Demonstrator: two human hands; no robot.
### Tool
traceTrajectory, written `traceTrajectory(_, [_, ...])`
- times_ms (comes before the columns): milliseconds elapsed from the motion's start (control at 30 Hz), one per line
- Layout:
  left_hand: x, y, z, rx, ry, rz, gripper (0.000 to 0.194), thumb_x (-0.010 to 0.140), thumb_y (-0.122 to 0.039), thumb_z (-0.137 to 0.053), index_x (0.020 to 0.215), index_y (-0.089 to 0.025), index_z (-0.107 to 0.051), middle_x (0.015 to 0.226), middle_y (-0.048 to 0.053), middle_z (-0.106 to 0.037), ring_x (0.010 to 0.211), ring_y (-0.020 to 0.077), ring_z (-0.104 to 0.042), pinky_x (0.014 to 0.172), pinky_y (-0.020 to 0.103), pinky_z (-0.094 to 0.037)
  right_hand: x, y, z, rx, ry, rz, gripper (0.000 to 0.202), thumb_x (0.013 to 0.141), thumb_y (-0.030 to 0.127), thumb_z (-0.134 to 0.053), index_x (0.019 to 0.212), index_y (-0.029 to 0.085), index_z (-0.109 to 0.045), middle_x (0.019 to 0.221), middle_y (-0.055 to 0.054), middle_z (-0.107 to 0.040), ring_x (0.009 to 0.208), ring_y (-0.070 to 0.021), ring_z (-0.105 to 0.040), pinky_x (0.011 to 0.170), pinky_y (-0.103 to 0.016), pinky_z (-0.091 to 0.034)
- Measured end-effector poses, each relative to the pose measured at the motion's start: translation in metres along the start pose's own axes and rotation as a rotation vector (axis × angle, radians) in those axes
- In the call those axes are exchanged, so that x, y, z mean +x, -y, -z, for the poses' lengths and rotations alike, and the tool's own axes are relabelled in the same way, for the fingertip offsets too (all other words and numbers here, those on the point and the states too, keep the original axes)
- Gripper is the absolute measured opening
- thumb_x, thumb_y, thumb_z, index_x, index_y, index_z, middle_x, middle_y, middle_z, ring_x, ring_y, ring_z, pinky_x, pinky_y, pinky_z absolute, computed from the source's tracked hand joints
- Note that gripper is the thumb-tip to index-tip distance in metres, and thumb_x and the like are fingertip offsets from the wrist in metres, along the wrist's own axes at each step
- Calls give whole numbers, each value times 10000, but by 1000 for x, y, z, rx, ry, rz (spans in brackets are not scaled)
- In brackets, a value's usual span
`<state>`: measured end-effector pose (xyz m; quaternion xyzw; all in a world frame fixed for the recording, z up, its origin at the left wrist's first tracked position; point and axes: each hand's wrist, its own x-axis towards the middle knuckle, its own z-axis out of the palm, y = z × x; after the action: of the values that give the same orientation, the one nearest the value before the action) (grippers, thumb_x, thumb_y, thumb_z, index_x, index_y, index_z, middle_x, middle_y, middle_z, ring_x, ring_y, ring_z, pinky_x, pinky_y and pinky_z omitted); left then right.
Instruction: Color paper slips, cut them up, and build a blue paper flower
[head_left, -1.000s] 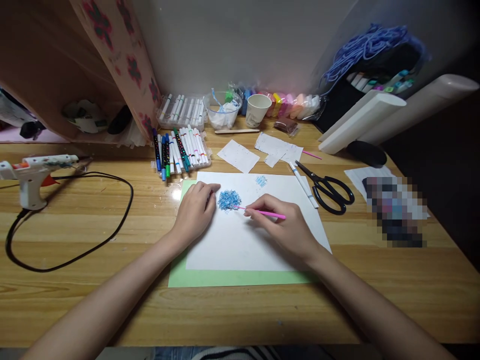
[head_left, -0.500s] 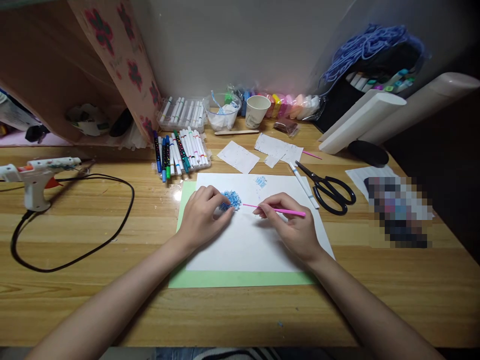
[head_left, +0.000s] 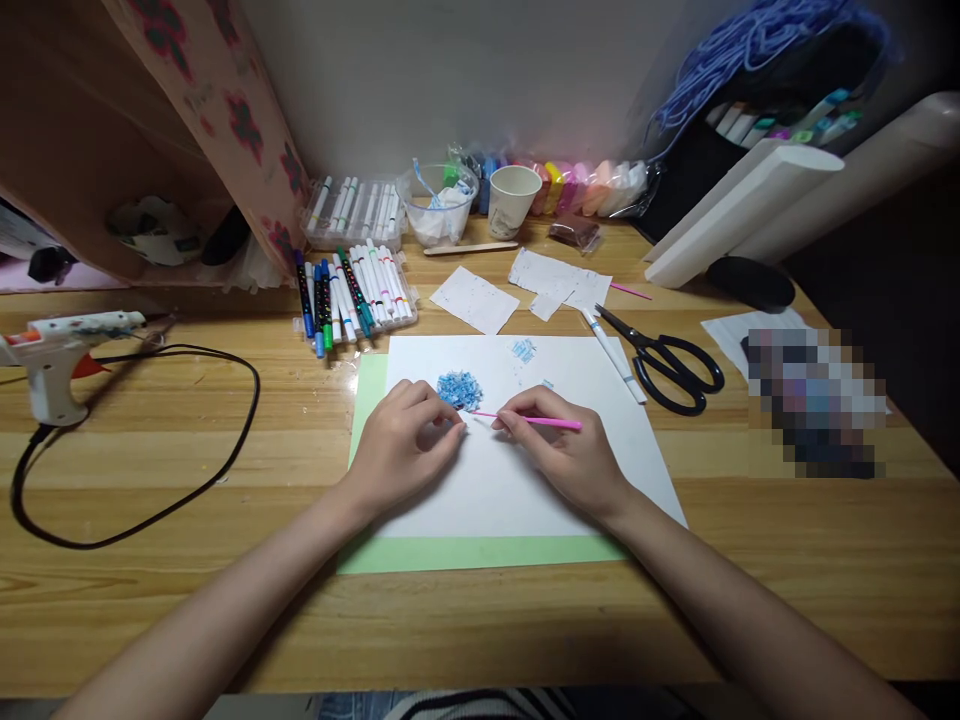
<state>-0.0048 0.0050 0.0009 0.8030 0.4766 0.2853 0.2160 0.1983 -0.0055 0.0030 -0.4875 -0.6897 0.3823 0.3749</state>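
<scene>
On the white sheet [head_left: 517, 480] lies a round clump of tiny blue and white bits [head_left: 459, 389]. My left hand [head_left: 409, 435] rests just below the clump, its thumb and fingertips pinched together. Whatever is in that pinch is too small to make out. My right hand [head_left: 562, 450] holds a slim pink thin-tipped tool [head_left: 555, 424] like a pen, its tip pointing left and reaching my left fingertips. Further up the sheet is a small patch of blue strokes or bits [head_left: 523, 350], and a little blue piece [head_left: 548, 385] shows above my right hand.
Green paper [head_left: 480, 554] lies under the sheet. Black scissors [head_left: 667, 365] and a white marker [head_left: 615, 355] are to the right. Behind stand markers [head_left: 356, 295], a plastic bowl [head_left: 437, 215] and a paper cup [head_left: 514, 200]. A glue gun [head_left: 60, 365] with a looped cord lies left.
My left hand has drawn back from the blue clump, and its fingertips have closed together. The pink tool has moved left, bringing its tip to them. The view has shifted slightly.
</scene>
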Motion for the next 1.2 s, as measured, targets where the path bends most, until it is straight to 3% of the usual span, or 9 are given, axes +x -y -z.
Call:
traceTrajectory(433, [3,1,-4,99,-12,24,117,837,-230,-570,779,-171,-653,718,24,-545,731,167,-478,650,305,-384,5,-1,-8,-98,67,142,74,911,201,-535,910,207,-609,857,-10,-667,815,-147,-607,741,-281,-461])
traceTrajectory(933, [2,1,-3,79,-16,64,96,825,-217,-576,761,-177,-635,701,12,-538,728,161,-484,641,292,-374,10,-3,-12,-24,77,77,70,899,223,-560,904,207,-628,868,3,-674,819,-133,-617,737,-275,-459])
traceTrajectory(1200, [7,-3,-6,63,-51,129,87,821,-204,-581,764,-187,-646,685,5,-532,709,158,-485,637,291,-377,7,-5,-4,58,-35,41,88,905,250,-546,881,205,-618,825,-6,-652,785,-141,-618,704,-286,-469])
